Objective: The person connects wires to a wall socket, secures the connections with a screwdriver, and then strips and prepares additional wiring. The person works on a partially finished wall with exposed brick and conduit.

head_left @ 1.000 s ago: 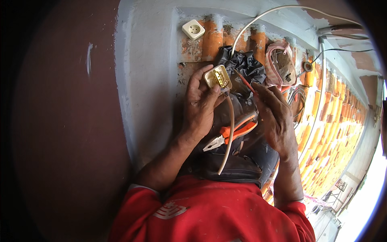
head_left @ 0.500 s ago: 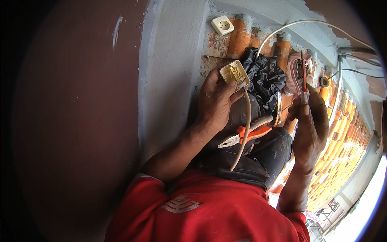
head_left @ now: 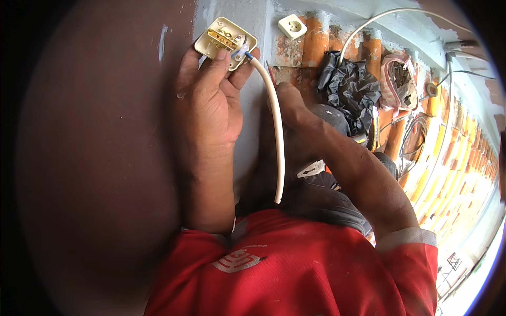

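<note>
My left hand [head_left: 213, 100] is raised near the brown wall and holds the open back of a cream socket box [head_left: 225, 45]. Its thumb presses by the brass contacts [head_left: 222, 39] inside. A blue wire [head_left: 248, 55] shows where a white cable [head_left: 277, 121] enters the box; the cable hangs down in a curve to a cut end. Just right of the cable, my right hand [head_left: 289, 100] is closed round a screwdriver, of which only a bit of the red shaft [head_left: 271, 75] shows. Pliers [head_left: 312, 169] lie on my lap, their handles mostly hidden behind my right forearm.
A white socket cover [head_left: 292, 27] lies on the orange roof tiles [head_left: 314, 47] ahead. Right of it are a crumpled black plastic bag [head_left: 350, 89], an open pink-striped pouch [head_left: 392, 79] and a tape roll [head_left: 432, 90]. The brown wall [head_left: 105, 131] closes off the left.
My left hand has lifted the socket box up and left, and the cable came along. My right hand has swung left across my body with the screwdriver, close to the box.
</note>
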Available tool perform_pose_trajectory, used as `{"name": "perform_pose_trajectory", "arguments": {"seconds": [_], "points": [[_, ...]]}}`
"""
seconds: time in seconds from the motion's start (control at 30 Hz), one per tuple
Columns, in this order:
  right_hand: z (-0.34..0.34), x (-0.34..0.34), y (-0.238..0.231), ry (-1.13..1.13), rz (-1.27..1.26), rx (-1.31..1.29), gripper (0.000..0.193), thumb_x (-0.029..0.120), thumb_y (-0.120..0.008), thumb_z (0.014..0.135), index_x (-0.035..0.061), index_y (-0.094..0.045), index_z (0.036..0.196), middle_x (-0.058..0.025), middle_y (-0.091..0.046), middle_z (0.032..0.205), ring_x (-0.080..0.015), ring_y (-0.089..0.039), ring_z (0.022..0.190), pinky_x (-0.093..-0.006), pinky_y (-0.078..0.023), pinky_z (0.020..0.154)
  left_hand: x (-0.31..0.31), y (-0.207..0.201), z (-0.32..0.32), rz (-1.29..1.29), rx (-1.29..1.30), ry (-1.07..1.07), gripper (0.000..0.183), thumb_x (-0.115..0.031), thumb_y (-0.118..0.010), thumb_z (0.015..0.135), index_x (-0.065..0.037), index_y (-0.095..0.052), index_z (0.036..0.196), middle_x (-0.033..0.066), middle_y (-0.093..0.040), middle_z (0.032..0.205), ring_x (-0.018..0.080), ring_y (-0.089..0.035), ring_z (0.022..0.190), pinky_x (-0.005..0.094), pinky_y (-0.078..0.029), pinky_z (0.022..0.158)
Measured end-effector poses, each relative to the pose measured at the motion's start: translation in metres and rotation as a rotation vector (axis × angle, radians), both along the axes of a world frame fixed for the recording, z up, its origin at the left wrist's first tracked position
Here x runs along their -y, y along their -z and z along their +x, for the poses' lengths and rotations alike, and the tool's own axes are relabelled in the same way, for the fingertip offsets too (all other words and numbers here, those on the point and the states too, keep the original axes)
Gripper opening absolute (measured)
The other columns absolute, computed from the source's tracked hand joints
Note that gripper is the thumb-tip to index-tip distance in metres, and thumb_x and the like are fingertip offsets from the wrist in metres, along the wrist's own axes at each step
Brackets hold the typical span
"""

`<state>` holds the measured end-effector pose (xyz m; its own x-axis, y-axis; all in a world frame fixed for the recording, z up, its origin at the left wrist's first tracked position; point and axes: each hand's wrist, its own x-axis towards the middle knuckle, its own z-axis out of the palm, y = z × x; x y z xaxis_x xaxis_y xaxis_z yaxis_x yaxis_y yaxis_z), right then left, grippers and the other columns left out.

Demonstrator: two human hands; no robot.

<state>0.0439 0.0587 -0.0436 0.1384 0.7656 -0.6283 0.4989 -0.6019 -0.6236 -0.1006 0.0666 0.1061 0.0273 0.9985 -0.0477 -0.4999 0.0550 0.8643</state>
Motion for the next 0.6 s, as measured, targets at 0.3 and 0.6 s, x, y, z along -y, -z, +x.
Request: {"name": "perform_pose_trajectory", "arguments": {"seconds": [0.3, 0.6], "points": [[-0.026, 0.002, 0.049, 0.035, 0.079, 0.283, 0.034, 0.014, -0.066, 0.098, -0.0063, -0.077, 0.122, -0.0321, -0.077, 0.123, -0.0454, -0.076, 0.120, -0.0517, -0.061, 0.105, 0.007, 0.010, -0.003, -0.080, 0.128, 0.049, 0.038, -0.002, -0.060, 0.109, 0.008, -0.053, 0.145, 0.0265, -0.069, 0.135, 0.0403, -0.072, 0.128, 0.0533, -0.064, 0.109], [-0.036, -0.005, 0.055, -0.001, 0.070, 0.329, 0.034, 0.018, -0.067, 0.098, -0.0045, -0.077, 0.122, -0.0293, -0.079, 0.118, -0.0436, -0.078, 0.117, -0.0511, -0.061, 0.103, 0.011, 0.006, -0.006, -0.066, 0.120, 0.012, 0.035, -0.003, -0.061, 0.109, 0.006, -0.055, 0.143, 0.0250, -0.069, 0.135, 0.0365, -0.073, 0.126, 0.0515, -0.064, 0.109]]}}
